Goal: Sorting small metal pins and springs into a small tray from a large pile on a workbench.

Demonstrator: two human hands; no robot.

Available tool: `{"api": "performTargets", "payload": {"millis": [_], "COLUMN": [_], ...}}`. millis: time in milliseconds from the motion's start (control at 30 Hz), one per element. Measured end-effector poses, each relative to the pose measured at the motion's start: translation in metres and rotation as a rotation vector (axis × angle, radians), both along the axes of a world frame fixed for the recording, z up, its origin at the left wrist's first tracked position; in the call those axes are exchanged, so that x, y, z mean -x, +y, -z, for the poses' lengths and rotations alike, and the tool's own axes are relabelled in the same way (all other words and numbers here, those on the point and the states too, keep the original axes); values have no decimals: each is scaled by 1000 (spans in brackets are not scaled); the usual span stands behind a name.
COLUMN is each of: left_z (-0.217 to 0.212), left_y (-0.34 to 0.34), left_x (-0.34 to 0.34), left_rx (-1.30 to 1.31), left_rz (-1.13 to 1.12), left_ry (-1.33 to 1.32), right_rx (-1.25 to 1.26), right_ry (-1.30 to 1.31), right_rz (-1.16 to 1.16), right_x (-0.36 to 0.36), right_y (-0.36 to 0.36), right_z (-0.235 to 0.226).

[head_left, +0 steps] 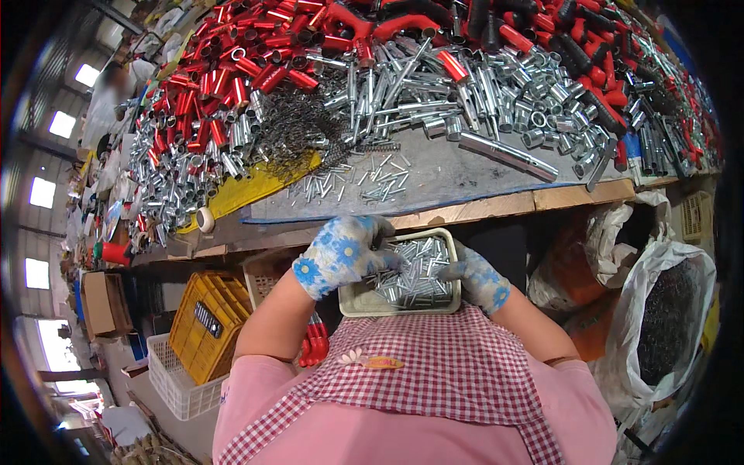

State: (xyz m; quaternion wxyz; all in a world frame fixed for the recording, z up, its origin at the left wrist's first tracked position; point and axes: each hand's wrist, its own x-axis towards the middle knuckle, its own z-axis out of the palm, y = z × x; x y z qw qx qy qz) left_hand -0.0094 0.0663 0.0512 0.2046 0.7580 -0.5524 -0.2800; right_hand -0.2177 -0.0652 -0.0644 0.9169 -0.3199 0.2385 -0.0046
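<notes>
At the table's front edge, just above my lap, is a cream plastic tray [359, 308] with many small metal pins [422, 271] in it. My right hand [478, 277], in a white glove with blue flowers, grips the tray's right wall, thumb over the rim. In a matching glove, my left hand [341, 252] reaches over the tray's left end with curled fingers among the pins. Whether pins are between those fingers is hidden. Beyond the tray, loose pins [384, 182] lie scattered on the grey tabletop [310, 203].
Red and silver tubes [225, 101], dark springs [298, 128], steel rods [403, 85] and red-black handles [573, 54] heap the table. A yellow crate [203, 325] and white basket [186, 387] stand low left. Open sacks [632, 349] stand at right. Another person [108, 105] is far left.
</notes>
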Motion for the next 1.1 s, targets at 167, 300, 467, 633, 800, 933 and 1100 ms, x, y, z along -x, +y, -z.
{"api": "performTargets", "payload": {"millis": [167, 300, 467, 633, 800, 933, 1100], "left_z": [13, 28, 25, 16, 15, 19, 19], "left_y": [-17, -39, -59, -76, -86, -88, -86], "left_x": [-37, -54, -56, -53, -54, -49, -54], "left_rx": [108, 22, -231, -267, -294, -322, -297], "left_rz": [-250, -34, 20, 45, 122, 168, 239], "left_ry": [-195, -427, -422, -500, -535, -631, -635], "right_rx": [37, 22, 18, 1, 12, 10, 7], "right_ry": [35, 40, 39, 64, 63, 54, 53], "right_rz": [-23, -8, 9, 1, -4, 7, 12], "right_x": [-1, 0, 3, 2, 2, 4, 5], "right_y": [1, 2, 2, 2, 3, 4, 4], "right_z": [-2, -3, 3, 1, 5, 9, 5]}}
